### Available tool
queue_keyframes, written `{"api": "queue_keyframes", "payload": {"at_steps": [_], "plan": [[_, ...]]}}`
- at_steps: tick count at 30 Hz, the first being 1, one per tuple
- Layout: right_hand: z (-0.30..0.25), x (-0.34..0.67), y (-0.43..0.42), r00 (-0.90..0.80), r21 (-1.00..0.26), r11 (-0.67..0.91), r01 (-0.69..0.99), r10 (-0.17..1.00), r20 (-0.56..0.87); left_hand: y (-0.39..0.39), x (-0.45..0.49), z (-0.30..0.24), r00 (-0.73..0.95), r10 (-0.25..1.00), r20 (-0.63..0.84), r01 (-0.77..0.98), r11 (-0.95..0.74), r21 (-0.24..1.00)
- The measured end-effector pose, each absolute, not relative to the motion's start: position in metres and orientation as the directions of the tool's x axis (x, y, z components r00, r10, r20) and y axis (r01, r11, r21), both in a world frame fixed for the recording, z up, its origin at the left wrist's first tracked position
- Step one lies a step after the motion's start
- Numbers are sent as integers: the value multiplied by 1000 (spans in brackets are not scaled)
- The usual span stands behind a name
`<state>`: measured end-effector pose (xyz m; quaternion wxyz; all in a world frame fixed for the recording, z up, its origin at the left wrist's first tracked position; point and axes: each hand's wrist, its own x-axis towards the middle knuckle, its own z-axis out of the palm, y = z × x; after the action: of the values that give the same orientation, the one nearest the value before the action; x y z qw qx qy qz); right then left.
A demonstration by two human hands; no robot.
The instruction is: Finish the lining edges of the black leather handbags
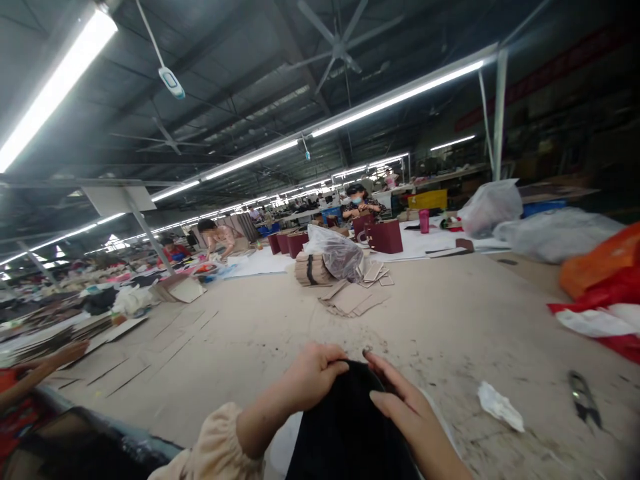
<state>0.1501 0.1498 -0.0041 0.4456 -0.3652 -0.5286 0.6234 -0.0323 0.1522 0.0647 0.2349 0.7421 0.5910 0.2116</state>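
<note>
A black piece of material (350, 427) lies at the near edge of the big work table (450, 320), right in front of me. My left hand (313, 373) is curled over its upper left edge, fingers closed on it. My right hand (400, 400) rests on its upper right side, thumb and fingers pinching the edge. A small dark bit shows at my right fingertips; I cannot make out what it is. My left sleeve is pale and gathered at the wrist.
A crumpled white scrap (500, 405) and black snips (583, 397) lie to the right. Cardboard stacks (350, 297), a plastic bag (337, 252) and dark red boxes (385, 237) sit farther back. Red and orange bags (605, 287) at right. Another person's hand (60, 353) reaches in at left; workers sit beyond.
</note>
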Motion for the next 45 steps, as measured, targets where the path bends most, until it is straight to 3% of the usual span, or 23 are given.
{"api": "queue_keyframes", "payload": {"at_steps": [8, 21, 28, 34, 37, 41, 45], "plan": [[-1, 159, 151, -347, -987, -19, -157, 937, 37, 147, -43, 65, 171, 985, -14, 723, -116, 681], [-2, 160, 152, -341, -993, 25, -118, 938, 64, 142, -39, 67, 91, 994, 59, 875, -108, 472], [-2, 162, 153, -341, -993, 22, -115, 938, 60, 137, -45, 75, 188, 982, 3, 864, -167, 474], [0, 161, 152, -327, -994, 30, -109, 943, 64, 134, -43, 78, 132, 991, 35, 973, -137, 185], [-1, 161, 152, -319, -994, 40, -106, 945, 72, 134, -40, 77, 131, 990, 43, 982, -136, 131], [-1, 162, 153, -310, -996, 30, -88, 949, 56, 134, -40, 76, 115, 992, 46, 983, -120, 139], [0, 162, 152, -318, -995, 33, -92, 946, 61, 132, -41, 76, 85, 996, 39, 963, -93, 253]]}}
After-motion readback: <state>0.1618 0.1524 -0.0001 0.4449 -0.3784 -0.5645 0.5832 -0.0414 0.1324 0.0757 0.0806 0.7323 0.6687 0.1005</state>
